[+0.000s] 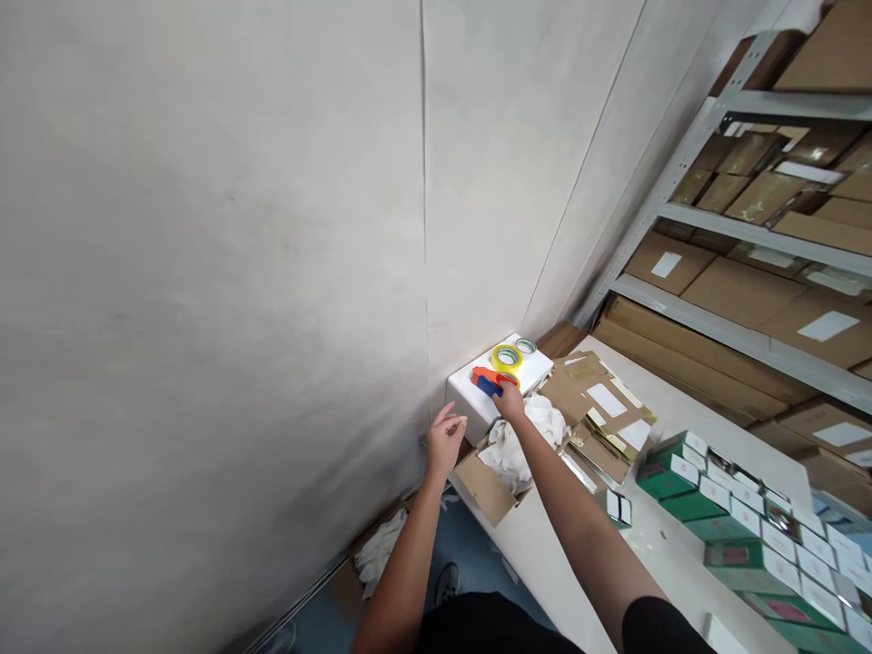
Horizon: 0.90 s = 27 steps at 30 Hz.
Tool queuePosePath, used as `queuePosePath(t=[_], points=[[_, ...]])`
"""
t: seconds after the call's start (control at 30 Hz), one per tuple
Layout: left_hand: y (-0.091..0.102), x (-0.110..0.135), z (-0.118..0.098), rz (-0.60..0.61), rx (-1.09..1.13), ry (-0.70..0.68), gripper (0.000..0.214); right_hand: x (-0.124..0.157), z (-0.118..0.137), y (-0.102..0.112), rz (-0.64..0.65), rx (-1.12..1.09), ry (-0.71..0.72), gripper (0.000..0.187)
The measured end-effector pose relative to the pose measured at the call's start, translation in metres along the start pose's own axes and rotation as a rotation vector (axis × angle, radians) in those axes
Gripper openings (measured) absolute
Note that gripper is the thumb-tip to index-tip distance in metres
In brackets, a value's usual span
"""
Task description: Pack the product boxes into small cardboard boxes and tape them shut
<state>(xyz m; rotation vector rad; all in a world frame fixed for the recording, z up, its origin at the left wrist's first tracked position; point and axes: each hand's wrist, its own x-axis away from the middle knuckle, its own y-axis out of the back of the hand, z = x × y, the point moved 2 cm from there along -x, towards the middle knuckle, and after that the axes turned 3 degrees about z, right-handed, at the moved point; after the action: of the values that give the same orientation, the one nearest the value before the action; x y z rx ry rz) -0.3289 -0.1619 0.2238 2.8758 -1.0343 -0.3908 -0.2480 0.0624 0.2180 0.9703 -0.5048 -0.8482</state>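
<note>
My right hand (510, 402) reaches to the far corner of the table and grips an orange and blue tape dispenser (486, 380) that rests on a white box (477, 400). A yellow tape roll (508, 357) and a clear one (525, 346) lie on the same box just beyond. My left hand (446, 440) hovers beside the box's near left corner, fingers loosely spread and holding nothing. Under my right forearm sits an open cardboard box (485, 486) stuffed with white wrapping (518, 445).
A stack of flattened brown cartons (599, 409) lies right of the white box. Several green and white small boxes (742, 536) fill the table's right side. Metal shelving (742, 227) with cardboard boxes stands behind. A pale wall (218, 272) runs along the left.
</note>
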Motion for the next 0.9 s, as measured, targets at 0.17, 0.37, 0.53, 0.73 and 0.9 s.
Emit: queuePosePath(t=[0.17, 0.37, 0.53, 0.73, 0.9], points=[[0.008, 0.003, -0.002, -0.079, 0.017, 0.004, 0.020, 0.000, 0.012, 0.002, 0.080, 0.224, -0.038, 0.035], [-0.013, 0.003, -0.006, -0.055, 0.102, 0.014, 0.027, 0.027, -0.007, 0.025, -0.097, 0.190, 0.061, 0.024], [-0.055, 0.010, -0.022, 0.101, 0.105, -0.036, 0.024, 0.075, -0.053, 0.053, -0.285, 0.137, 0.061, 0.014], [-0.133, 0.039, -0.048, 0.237, 0.148, -0.093, 0.018, 0.162, -0.130, 0.093, -0.478, 0.151, -0.005, 0.011], [-0.207, 0.085, -0.068, 0.389, 0.189, -0.137, 0.017, 0.250, -0.206, 0.122, -0.571, 0.157, -0.082, 0.008]])
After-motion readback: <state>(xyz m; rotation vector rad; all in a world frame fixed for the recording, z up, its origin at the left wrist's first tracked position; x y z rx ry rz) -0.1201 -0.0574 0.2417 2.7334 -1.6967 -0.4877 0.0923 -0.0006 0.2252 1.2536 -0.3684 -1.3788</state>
